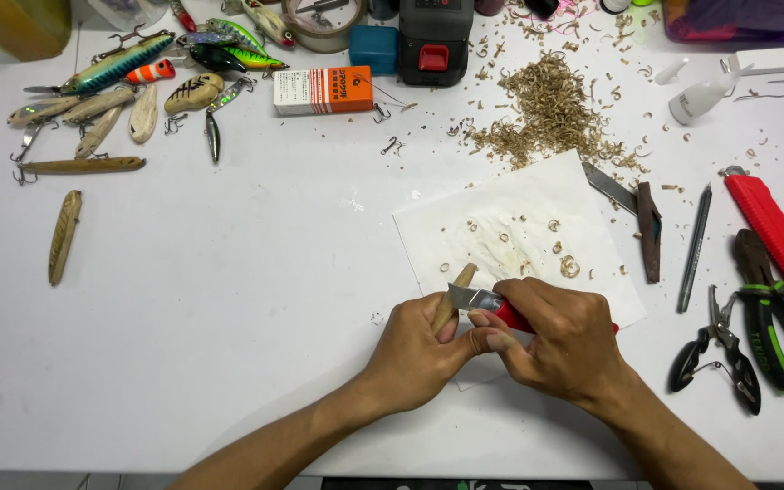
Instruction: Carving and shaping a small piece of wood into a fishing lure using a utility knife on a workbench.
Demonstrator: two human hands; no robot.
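My left hand grips a small carved wooden piece, its tapered tip pointing up and away over a white paper sheet. My right hand holds a red-handled utility knife, and the metal blade rests against the side of the wood. My left thumb presses near the back of the blade. Both hands touch each other at the near edge of the paper.
A pile of wood shavings lies beyond the paper. Wooden lure blanks and painted fishing lures sit at the far left. Pliers, a red cutter, a pen and a knife lie on the right.
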